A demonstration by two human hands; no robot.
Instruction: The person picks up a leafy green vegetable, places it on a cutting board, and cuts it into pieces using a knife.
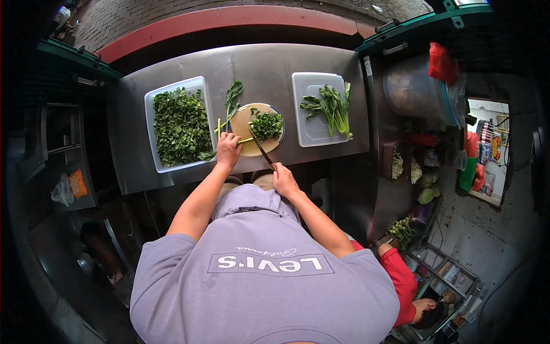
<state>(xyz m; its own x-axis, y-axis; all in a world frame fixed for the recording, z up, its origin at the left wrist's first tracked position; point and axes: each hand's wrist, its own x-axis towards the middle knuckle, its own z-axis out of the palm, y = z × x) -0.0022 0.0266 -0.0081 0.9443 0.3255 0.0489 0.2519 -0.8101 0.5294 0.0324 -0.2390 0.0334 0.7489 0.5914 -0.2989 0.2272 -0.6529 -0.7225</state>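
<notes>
My right hand (283, 179) is closed round the handle of a knife (262, 150), whose blade lies over the round cutting board (240, 121). My left hand (229, 148) holds a green stem (246, 140) at the board's left edge, with its end near the blade. Chopped greens (267, 125) are heaped on the right part of the board. A leafy stalk (232, 102) lies just beyond the board, on its left side. Left of the board, a white tray (208, 109) is filled with chopped leaves (180, 127).
On the right of the metal table (258, 60), whole green stalks (331, 108) rest on a white lid (306, 133). Farther right stand a large clear container (415, 89) and vegetables in baskets. Another person's red sleeve (400, 281) shows at lower right.
</notes>
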